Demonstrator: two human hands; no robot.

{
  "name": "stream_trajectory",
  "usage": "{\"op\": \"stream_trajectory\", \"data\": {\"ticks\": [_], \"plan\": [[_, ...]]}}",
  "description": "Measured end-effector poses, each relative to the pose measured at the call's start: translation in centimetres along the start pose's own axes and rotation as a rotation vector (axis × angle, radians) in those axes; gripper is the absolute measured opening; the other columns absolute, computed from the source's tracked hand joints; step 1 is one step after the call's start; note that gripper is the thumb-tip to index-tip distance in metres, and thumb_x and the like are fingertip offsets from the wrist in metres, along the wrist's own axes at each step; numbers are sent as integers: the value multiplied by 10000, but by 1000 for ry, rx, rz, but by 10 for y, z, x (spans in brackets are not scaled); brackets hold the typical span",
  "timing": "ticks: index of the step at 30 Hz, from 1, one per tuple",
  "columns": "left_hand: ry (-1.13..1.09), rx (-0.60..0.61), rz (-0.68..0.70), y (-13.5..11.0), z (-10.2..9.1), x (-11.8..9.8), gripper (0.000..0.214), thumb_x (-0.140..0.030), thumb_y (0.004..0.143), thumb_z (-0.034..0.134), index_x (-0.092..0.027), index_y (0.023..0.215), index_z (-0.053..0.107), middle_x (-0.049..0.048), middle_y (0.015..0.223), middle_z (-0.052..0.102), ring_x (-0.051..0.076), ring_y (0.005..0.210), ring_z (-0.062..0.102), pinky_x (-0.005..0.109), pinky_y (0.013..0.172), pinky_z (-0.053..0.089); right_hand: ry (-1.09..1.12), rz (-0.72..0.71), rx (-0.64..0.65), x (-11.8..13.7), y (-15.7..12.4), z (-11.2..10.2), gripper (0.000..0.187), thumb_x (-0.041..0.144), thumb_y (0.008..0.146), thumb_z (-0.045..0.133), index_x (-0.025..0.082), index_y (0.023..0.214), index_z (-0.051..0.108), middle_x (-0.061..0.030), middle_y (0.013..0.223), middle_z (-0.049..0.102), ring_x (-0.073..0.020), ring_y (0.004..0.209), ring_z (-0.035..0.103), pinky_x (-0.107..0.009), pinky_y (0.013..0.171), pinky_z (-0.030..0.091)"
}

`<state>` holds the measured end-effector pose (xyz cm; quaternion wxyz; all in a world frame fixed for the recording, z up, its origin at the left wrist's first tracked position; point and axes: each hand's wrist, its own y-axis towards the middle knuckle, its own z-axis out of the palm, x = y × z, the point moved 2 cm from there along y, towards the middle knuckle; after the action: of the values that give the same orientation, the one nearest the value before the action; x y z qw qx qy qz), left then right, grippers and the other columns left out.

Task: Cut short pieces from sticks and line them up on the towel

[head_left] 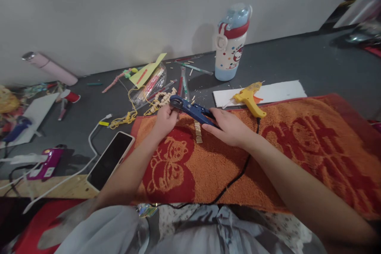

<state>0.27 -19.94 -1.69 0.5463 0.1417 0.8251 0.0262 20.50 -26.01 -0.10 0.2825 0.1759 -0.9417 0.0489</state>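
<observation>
- Right hand grip is wrapping the handles of the blue cutter. Left hand grip is curling narrowly around its head end.
- Cutter is hanging between both grips, just above the orange towel.
- Probably stiff, hinged and fairly heavy, so handles are the safest hold.
- Blue body, dark jaws.
- Wooden stick strip is lying just below the grips.

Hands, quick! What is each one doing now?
Left hand: curled shut by the head of the blue cutter; contents cannot be told.
Right hand: closed on the handles of the blue cutter.
</observation>
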Motion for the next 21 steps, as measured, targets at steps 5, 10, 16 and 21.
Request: {"op": "stream_trajectory", "data": {"ticks": [5, 10, 16, 21], "plan": [[-68, 48, -75, 0, -1, 5, 291, -386, 777, 550, -185, 598, 439, -58, 437, 360, 58, 373, 318, 214, 392, 235, -11, 16, 19, 1, 0, 0, 379, 472, 887, 409, 139, 1046, 495, -144, 1005, 637, -266, 910, 599, -313, 725, 407], [-117, 46, -120, -1, 0, 6, 306, -399, 781, 550, -187, 603, 419, -62, 443, 345, 50, 363, 292, 217, 384, 202, -36, 30, 28, 2, 0, -1, 385, 496, 885, 405, 146, 1019, 494, -126, 948, 650, -254, 856, 614, -286, 671, 385], [-213, 47, -150, 0, 2, 1, 304, -406, 764, 578, -190, 631, 410, -83, 443, 315, 42, 339, 294, 207, 372, 205, -91, 34, 40, 4, 0, -1, 393, 493, 896, 385, 137, 1023, 491, -132, 915, 663, -251, 803, 625, -284, 637, 370], [-205, 45, -126, 0, 2, 2, 307, -417, 773, 566, -188, 628, 421, -77, 437, 337, 43, 344, 292, 208, 371, 209, -69, 27, 31, 3, -1, 0, 411, 498, 893, 381, 131, 1044, 488, -143, 940, 657, -258, 835, 621, -296, 661, 387]]}}
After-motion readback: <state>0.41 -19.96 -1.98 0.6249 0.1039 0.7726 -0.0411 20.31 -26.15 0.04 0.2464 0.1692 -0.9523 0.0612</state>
